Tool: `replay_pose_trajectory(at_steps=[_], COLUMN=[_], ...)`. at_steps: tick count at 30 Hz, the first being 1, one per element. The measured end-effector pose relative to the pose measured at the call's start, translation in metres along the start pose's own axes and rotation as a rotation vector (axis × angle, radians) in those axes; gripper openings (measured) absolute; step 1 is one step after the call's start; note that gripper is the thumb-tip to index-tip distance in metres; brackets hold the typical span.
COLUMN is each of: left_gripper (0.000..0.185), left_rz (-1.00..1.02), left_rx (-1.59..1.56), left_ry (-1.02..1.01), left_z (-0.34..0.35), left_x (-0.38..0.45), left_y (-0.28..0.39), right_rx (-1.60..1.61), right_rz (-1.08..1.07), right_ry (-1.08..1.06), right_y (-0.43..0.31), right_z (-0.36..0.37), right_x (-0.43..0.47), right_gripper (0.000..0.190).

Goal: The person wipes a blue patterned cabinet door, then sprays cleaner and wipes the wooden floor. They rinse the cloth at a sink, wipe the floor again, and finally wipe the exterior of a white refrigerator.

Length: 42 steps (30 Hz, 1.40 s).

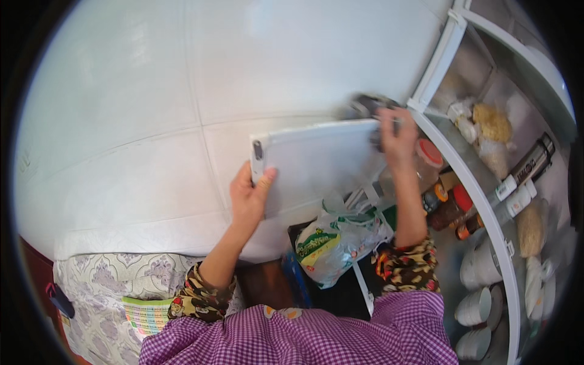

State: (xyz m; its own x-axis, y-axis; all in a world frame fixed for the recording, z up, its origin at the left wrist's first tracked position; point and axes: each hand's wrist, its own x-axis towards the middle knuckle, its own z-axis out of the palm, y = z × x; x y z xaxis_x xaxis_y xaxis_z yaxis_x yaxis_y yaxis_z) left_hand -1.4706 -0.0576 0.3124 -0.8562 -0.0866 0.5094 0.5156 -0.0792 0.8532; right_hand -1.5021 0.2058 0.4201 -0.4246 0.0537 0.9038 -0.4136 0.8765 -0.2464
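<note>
A white flat panel, perhaps a shallow tray, stands tilted before me, with a dark oval slot in its left end. My left hand grips that end, the thumb lying over the face that I see. At the opposite end, my right hand is curled and blurred by motion. A dark grey, cloth-like item is at its fingers, against the panel's upper right corner. The blur hides the item's shape and the exact grip.
White tiled wall lies behind the panel. To the right, a white-framed cabinet holds jars, bagged food, bottles and stacked bowls. Below the panel is a plastic bag. A patterned cloth covers a surface at left.
</note>
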Motion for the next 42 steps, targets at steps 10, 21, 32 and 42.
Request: replay_pose_trajectory(at_steps=[10,21,32,42], left_gripper=[0.016,0.017,0.025,0.02], left_rz=[0.106,0.115,0.1,0.239], left_rx=[0.021,0.049,0.073,-0.022], left_ry=[0.032,0.075,0.021,-0.03], left_z=[0.002,0.008,0.002,0.006], left_x=[-0.004,-0.009,-0.019,-0.023], left_y=[-0.007,-0.003,0.003,0.001], right_rx=[0.277,0.157,0.242,0.224], right_rz=[-0.479,-0.258,-0.405,-0.571], right_ry=[-0.092,0.036,0.141,-0.071], right_y=[-0.125,-0.05,-0.046,-0.071], right_z=[0.076,0.027,0.011,0.022], right_x=[-0.042,-0.015,-0.001,-0.029], right_gripper=[0.01,0.008,0.009,0.016])
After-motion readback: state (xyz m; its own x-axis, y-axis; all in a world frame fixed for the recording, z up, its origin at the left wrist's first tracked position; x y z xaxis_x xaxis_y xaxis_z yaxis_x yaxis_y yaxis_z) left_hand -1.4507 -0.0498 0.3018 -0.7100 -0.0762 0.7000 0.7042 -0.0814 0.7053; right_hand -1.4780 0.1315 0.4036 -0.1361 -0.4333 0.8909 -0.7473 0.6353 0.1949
